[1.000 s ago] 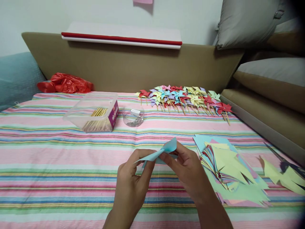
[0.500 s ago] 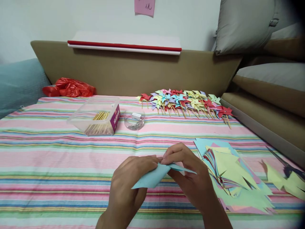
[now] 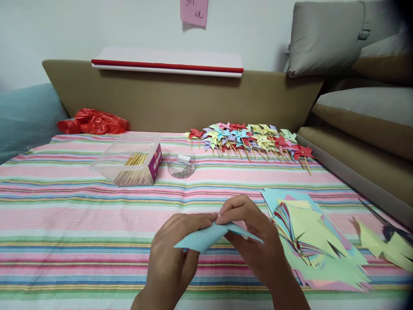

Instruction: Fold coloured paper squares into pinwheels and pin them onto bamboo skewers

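Note:
A light blue piece of paper (image 3: 206, 237) is held between both hands above the striped cloth. My left hand (image 3: 176, 245) is closed on its left side, fingers along the far edge. My right hand (image 3: 253, 234) pinches the far middle of the sheet with thumb and fingertips, and a folded flap points right under its palm. The fingertips of the two hands almost meet. The underside of the paper is hidden. Right of my right hand lies a stack of cut paper pieces (image 3: 311, 228), yellow on top, over larger coloured sheets (image 3: 335, 273).
Behind the hands stand a clear plastic box (image 3: 106, 165) of wooden sticks (image 3: 137, 168) and a round clear container (image 3: 181, 165) of small metal pieces. Finished paper pinwheels (image 3: 240, 135) lie at the back. Scissors (image 3: 385, 224) and a yellow cut piece (image 3: 387, 245) are at the right.
Both hands keep hold of the blue paper, which has tilted slightly, its left corner shifting a little left and up. The whole view has shifted slightly.

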Action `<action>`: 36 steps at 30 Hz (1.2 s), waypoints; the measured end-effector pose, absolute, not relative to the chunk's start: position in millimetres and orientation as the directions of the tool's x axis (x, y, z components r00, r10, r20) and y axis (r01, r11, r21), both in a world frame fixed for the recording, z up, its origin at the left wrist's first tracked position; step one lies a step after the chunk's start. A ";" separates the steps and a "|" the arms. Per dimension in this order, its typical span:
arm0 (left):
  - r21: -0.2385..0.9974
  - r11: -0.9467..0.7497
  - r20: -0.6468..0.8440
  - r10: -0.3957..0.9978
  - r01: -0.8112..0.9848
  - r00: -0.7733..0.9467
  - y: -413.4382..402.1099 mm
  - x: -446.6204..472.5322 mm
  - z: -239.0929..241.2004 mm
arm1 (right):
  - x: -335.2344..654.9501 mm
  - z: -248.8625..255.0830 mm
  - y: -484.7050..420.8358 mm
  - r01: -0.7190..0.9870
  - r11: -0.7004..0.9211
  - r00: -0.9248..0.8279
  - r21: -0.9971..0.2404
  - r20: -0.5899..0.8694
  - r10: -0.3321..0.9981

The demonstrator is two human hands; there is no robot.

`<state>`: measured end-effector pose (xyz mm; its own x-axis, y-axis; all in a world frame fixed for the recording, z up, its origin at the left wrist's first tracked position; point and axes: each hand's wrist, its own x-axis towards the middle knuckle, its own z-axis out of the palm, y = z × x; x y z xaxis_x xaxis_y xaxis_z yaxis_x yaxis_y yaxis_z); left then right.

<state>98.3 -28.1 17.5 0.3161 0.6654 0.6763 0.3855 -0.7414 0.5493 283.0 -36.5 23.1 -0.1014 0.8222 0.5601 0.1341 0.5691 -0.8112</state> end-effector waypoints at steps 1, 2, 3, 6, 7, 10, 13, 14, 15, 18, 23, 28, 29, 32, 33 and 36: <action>0.546 -0.741 0.676 0.665 0.390 0.317 -27.9 98.0 17.2 | 282.8 22.7 -36.3 0.131 0.565 -0.102 -0.814 0.556 0.825; 0.545 -0.739 0.674 0.667 0.396 0.318 -27.6 97.7 16.7 | 282.5 22.1 -36.2 0.129 0.558 -0.103 -0.820 0.549 0.829; 0.545 -0.735 0.670 0.671 0.403 0.317 -27.3 97.3 15.9 | 282.2 21.5 -36.2 0.128 0.551 -0.103 -0.825 0.542 0.834; 0.564 -0.716 0.656 0.691 0.411 0.304 -27.2 97.7 14.0 | 282.7 20.1 -35.7 0.116 0.529 -0.107 -0.841 0.519 0.848; 0.586 -0.700 0.641 0.708 0.408 0.296 -27.5 99.0 14.6 | 283.4 20.0 -35.4 0.111 0.525 -0.109 -0.844 0.514 0.851; 0.689 -0.619 0.561 0.784 0.377 0.265 -27.9 107.1 22.1 | 287.9 20.3 -33.9 0.116 0.508 -0.103 -0.853 0.498 0.861; 0.769 -0.535 0.463 0.843 0.350 0.273 -23.5 118.9 30.2 | 293.0 19.5 -32.0 0.150 0.491 -0.057 -0.858 0.488 0.871; 0.787 -0.520 0.442 0.851 0.333 0.284 -20.4 122.2 29.7 | 294.1 18.2 -31.1 0.159 0.482 -0.040 -0.862 0.482 0.875; 0.809 -0.501 0.422 0.859 0.307 0.290 -16.5 124.8 26.7 | 294.7 16.2 -29.8 0.166 0.469 -0.025 -0.867 0.472 0.881; 0.899 -0.396 0.342 0.902 0.190 0.263 -2.4 127.0 5.2 | 293.6 6.0 -22.9 0.200 0.406 -0.017 -0.892 0.411 0.911; 0.969 -0.224 0.190 0.945 0.103 0.267 19.9 121.5 -28.8 | 288.4 -15.7 -0.8 0.221 0.289 -0.055 -0.932 0.284 0.957; 0.978 -0.160 0.115 0.950 0.135 0.292 37.7 119.4 -25.7 | 285.5 -24.9 16.8 0.143 0.211 -0.006 -0.967 0.212 0.977; 0.975 -0.161 0.106 0.944 0.156 0.312 40.3 118.5 -24.1 | 285.5 -24.8 18.4 0.131 0.206 -0.001 -0.970 0.207 0.978; 0.958 -0.197 0.116 0.932 0.210 0.344 44.4 113.0 -22.4 | 286.2 -23.0 19.1 0.131 0.198 -0.021 -0.971 0.197 0.980; 0.951 -0.217 0.129 0.925 0.221 0.356 43.9 110.6 -22.6 | 286.1 -22.0 17.7 0.139 0.199 -0.031 -0.970 0.197 0.980; 0.930 -0.294 0.193 0.901 0.221 0.389 35.0 104.2 -21.6 | 282.6 -17.4 7.9 0.160 0.237 -0.044 -0.958 0.233 0.972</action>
